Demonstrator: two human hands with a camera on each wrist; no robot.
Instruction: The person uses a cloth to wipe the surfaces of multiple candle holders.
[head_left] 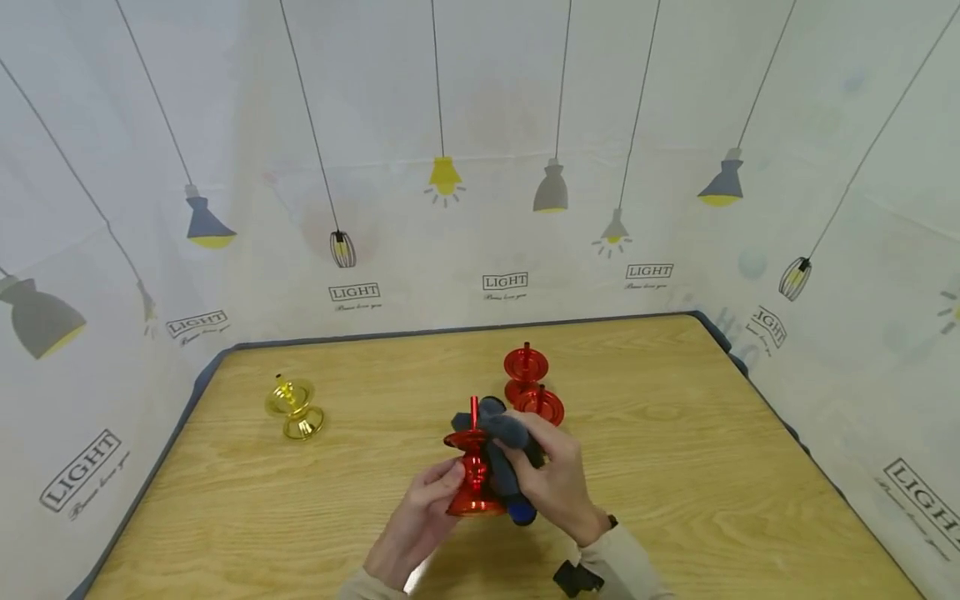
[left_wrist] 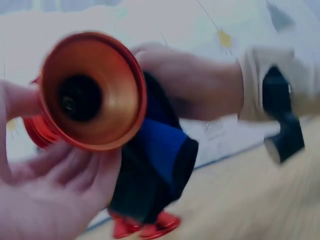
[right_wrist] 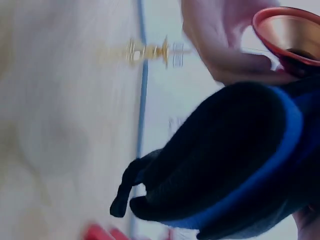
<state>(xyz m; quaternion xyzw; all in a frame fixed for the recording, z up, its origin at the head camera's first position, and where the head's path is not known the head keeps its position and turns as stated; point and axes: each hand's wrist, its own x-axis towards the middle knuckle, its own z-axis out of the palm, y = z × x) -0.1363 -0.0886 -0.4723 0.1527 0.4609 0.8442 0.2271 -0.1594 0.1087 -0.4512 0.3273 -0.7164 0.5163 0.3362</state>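
Okay, your left hand (head_left: 416,515) grips one red candlestick (head_left: 474,472), right hand (head_left: 558,471) clutches one blue cloth (head_left: 502,469) against it; behind it, two red candlesticks (head_left: 517,367), one part-blocked; one gold candlestick (head_left: 294,402) left of it.

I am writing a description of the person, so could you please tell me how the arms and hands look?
The left hand and right hand wear no gloves. The left sleeve and right sleeve look light beige and plain; only a little of the left one shows. At the right cuff there is a black strap with a dark, blocky piece attached.
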